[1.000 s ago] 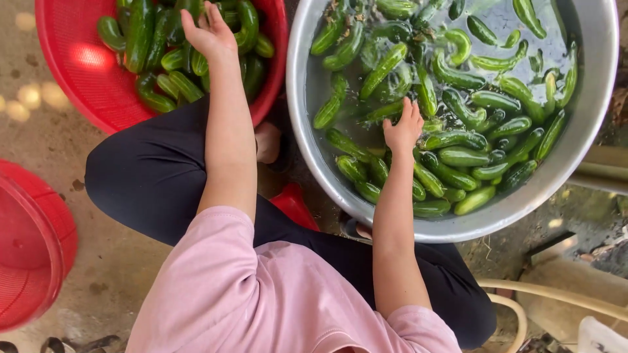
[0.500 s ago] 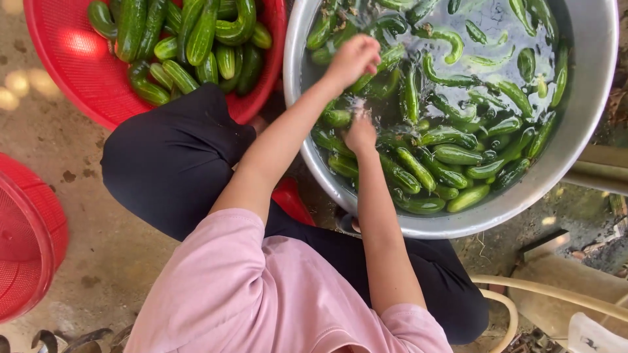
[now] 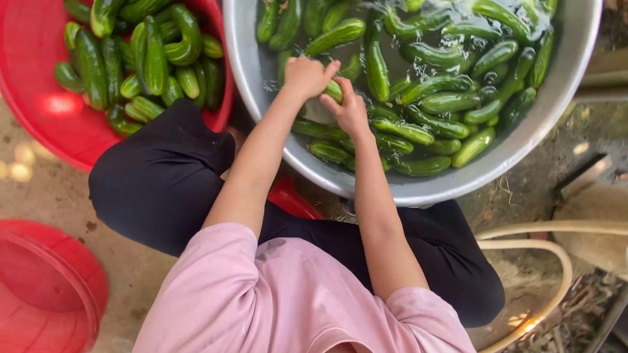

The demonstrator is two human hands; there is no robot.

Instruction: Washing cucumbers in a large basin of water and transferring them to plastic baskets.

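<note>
Both hands meet over the water: the left hand point(image 3: 307, 75) is closed round one end of a cucumber point(image 3: 334, 91), the right hand point(image 3: 350, 111) grips its other end, inside the metal basin point(image 3: 418, 189). A red basket point(image 3: 39, 131) of cucumbers sits left.

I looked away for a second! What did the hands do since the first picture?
The left hand left the red basket and swung into the metal basin. Both hands now grip one cucumber, the right hand beside it. Basket and basin cucumbers stayed put.
</note>
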